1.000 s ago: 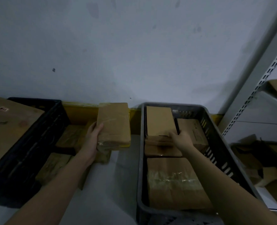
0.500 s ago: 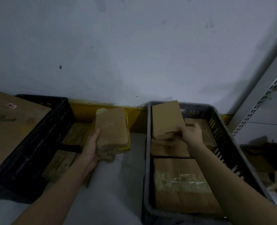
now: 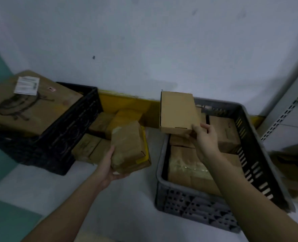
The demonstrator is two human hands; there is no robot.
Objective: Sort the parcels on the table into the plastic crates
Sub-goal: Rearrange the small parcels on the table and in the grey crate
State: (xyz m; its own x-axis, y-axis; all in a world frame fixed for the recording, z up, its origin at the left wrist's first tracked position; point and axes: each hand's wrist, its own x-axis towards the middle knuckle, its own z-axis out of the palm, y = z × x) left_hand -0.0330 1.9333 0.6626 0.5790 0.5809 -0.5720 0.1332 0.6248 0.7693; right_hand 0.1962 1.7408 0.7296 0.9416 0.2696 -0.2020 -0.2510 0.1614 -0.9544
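Left hand (image 3: pixel 111 167) gripping a brown parcel (image 3: pixel 128 147) above the tabletop (image 3: pixel 60 186); right hand (image 3: pixel 205 139) pinching a small box (image 3: pixel 178 111) over the grey crate (image 3: pixel 197 212).

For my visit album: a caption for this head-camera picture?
Left hand holds a taped parcel; right hand lifts a small box above the grey crate.

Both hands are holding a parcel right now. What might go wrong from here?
1. The right hand pinches the plain carton only at its near corner, tilted over the grey crate; it may slip.
2. The left hand supports the taped parcel from its near end only, so it could tip onto the loose parcels beside the black crate.
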